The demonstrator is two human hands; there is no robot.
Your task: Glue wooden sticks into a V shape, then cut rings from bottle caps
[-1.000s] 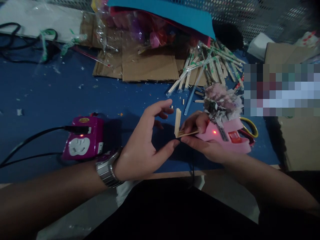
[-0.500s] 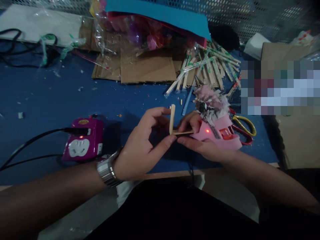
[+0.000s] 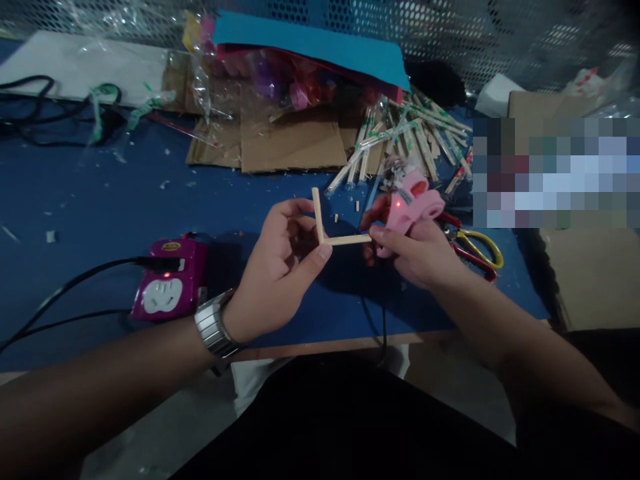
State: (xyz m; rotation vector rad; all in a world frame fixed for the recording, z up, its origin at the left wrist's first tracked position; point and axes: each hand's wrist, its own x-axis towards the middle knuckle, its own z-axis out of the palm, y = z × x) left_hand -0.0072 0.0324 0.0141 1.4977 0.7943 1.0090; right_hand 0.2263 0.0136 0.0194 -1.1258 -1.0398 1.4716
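Two short wooden sticks meet at one end in an L. The upright stick [image 3: 317, 213] leans slightly left, and the level stick [image 3: 347, 240] points right. My left hand [image 3: 280, 267], with a metal watch on its wrist, pinches the corner between thumb and fingers. My right hand [image 3: 420, 253] has its thumb at the free end of the level stick. It also holds a pink glue gun [image 3: 405, 213] with a lit red light, whose cord hangs below. Its nozzle is hard to make out. Greyish tangled scraps [image 3: 397, 170] show behind the gun.
A purple power socket [image 3: 170, 280] with a plugged cable stands left. Wrapped chopsticks [image 3: 420, 140] lie at the back right beside cardboard [image 3: 293, 143]. Pliers with red and yellow handles [image 3: 483, 247] lie right of the gun. Small wooden bits [image 3: 357, 206] lie ahead.
Both hands have lifted and the joined sticks have shifted left and up in view. My right hand has drawn away from my left, and the glue gun has turned in it.
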